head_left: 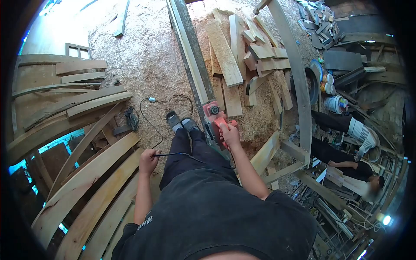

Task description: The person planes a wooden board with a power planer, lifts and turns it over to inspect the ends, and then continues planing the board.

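**Planer set on the long plank**

Head view: at mid-frame the right hand (229, 133) gripped the orange electric planer (214, 115), which sat on a long plank (190, 56) running to the upper edge. Left of centre, the left hand (148, 160) was closed round the black power cord (177, 154). It looked like mid-pass; pushing on would call for slack cord.

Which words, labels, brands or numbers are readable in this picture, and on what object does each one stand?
No text can be read for certain.
White print on the black shirt sleeve: too small and blurred.
Label on the white bucket: too small.
The orange planer held by the right hand: no readable brand.
The left hand grips a black cable: no marks visible.
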A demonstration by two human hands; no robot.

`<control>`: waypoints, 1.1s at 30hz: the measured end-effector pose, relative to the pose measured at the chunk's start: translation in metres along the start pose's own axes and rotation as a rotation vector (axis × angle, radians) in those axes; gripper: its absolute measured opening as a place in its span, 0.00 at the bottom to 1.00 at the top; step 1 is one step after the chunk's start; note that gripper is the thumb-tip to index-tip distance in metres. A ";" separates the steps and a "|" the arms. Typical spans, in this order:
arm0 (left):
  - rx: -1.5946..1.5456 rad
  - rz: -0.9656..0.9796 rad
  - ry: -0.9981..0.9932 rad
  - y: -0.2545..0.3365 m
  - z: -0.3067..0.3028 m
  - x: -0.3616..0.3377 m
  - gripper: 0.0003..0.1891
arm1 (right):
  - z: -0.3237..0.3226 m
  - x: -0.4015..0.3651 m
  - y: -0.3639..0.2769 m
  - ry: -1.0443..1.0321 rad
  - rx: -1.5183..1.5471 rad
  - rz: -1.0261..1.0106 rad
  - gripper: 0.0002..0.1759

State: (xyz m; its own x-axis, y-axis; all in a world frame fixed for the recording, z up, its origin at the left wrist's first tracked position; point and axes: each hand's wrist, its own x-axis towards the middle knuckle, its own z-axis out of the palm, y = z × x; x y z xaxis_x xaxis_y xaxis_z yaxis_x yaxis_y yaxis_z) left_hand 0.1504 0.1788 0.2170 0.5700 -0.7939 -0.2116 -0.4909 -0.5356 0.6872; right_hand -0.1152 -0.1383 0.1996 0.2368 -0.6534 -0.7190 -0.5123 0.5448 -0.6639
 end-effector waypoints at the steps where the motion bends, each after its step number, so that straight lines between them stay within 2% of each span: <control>1: -0.003 0.003 0.001 0.001 0.000 0.000 0.23 | 0.001 0.000 0.000 0.000 0.000 0.002 0.19; 15: 0.004 -0.035 0.001 0.007 -0.009 -0.006 0.23 | 0.017 0.014 0.006 0.046 -0.015 -0.011 0.20; 26: 0.060 -0.046 0.061 0.018 -0.034 0.018 0.23 | 0.043 0.071 -0.006 0.051 -0.023 -0.093 0.20; 33: 0.044 -0.051 0.080 0.008 -0.046 0.046 0.23 | 0.062 0.089 -0.043 0.079 -0.017 -0.090 0.20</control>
State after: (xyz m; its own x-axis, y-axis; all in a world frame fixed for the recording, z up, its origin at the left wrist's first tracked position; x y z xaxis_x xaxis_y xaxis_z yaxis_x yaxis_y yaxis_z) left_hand 0.2033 0.1513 0.2444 0.6450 -0.7406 -0.1884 -0.4872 -0.5885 0.6453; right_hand -0.0212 -0.1871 0.1513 0.2168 -0.7394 -0.6374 -0.5061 0.4732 -0.7211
